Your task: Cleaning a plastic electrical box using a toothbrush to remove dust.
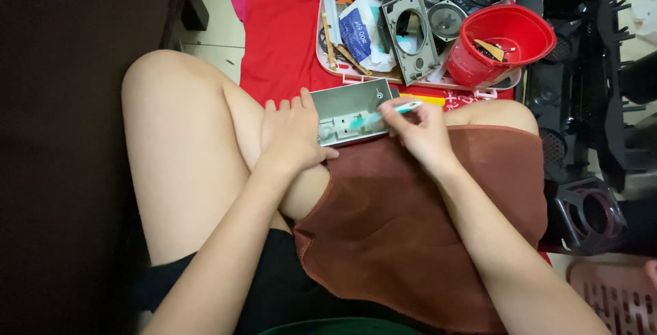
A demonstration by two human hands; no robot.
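The grey rectangular casing [350, 110] rests tilted on the brown cloth [410, 218] over the person's lap, open side up; the left hand [293, 133] clasps its left edge, fingers curled over the rim; the right hand [421, 130] pinches a light teal brush [387, 114] with the bristles down inside the casing. To brush well, I judge the left hand should hold the casing steady against the knee while short strokes work into the moulded corners; a light grip avoids flicking dirt off the cloth. Beyond lie a pink tray [356, 75] of parts, a grey frame [410, 34] and a red bucket [503, 44].
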